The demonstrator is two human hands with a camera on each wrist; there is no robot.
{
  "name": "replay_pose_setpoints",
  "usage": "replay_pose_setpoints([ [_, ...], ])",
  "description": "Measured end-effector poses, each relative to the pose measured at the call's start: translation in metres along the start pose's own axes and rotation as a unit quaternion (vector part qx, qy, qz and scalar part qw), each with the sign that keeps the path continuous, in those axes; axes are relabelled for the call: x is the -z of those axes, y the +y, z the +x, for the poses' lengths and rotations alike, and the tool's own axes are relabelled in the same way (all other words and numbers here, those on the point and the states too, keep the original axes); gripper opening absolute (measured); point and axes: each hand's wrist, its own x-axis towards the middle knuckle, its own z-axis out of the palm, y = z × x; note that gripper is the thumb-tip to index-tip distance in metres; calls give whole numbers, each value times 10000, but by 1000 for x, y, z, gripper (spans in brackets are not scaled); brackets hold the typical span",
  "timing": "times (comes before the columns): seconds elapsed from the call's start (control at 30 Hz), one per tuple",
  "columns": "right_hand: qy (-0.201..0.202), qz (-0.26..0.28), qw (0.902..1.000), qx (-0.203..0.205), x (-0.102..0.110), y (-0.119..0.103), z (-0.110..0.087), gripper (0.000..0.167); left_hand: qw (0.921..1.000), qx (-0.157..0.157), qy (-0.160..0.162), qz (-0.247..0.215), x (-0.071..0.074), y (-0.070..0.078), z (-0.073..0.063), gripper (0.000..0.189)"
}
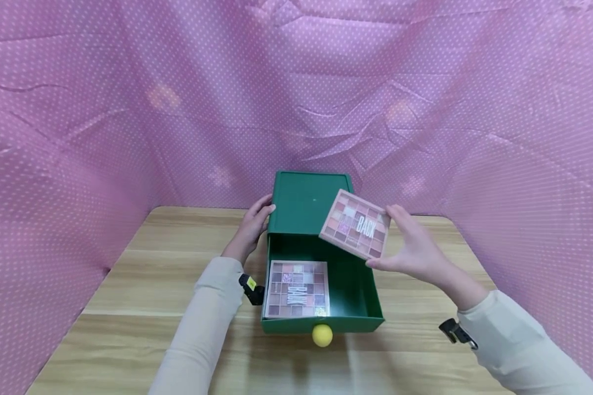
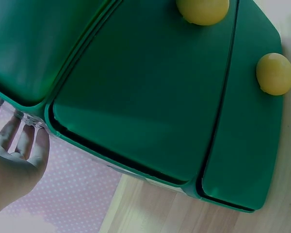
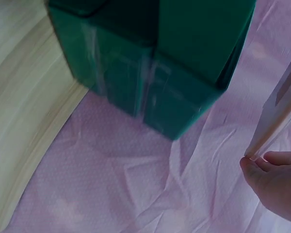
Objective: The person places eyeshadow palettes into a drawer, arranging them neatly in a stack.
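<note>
A green drawer cabinet [image 1: 303,203] stands on the table with its top drawer [image 1: 356,325] pulled out. One eyeshadow palette [image 1: 297,288] lies flat in the left part of that drawer. Over the drawer's right side, my right hand [image 1: 417,252] pinches a second eyeshadow palette [image 1: 354,226] by its edge, tilted, between thumb and fingers. My left hand [image 1: 251,230] rests against the cabinet's left side, and the left wrist view shows its extended fingers [image 2: 25,141] touching the wall. In the right wrist view the held palette appears edge-on.
A round yellow knob [image 1: 322,335] sits on the open drawer's front. Lower drawers with their own yellow knob [image 2: 275,74] show in the left wrist view. Wooden tabletop [image 1: 168,263] surrounds the cabinet, and a pink dotted cloth [image 1: 227,109] hangs behind and at both sides.
</note>
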Motion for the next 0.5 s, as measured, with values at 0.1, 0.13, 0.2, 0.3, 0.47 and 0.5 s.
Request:
replay_pose_setpoints([
  [0.1, -230, 62, 9997, 41, -7, -8, -2, 102, 10000, 11, -1, -59, -1, 0, 0, 47],
  [0.13, -318, 83, 9995, 31, -9, -11, -3, 102, 10000, 18, 2, -83, -1, 0, 0, 47],
  [0.2, -472, 113, 9988, 32, -14, -15, -5, 103, 10000, 16, 5, -95, -2, 0, -1, 47],
  [0.3, -693, 182, 9974, 66, -21, -19, -8, 105, 10000, 1, 2, -71, -2, 0, -2, 47],
  [0.47, -984, 166, 9949, 154, -30, -27, -11, 107, 10000, 29, 70, -40, -3, 1, -4, 47],
  [0.5, -1036, 179, 9943, 187, -32, -29, -11, 107, 10000, 35, 83, -36, -3, 2, -4, 46],
])
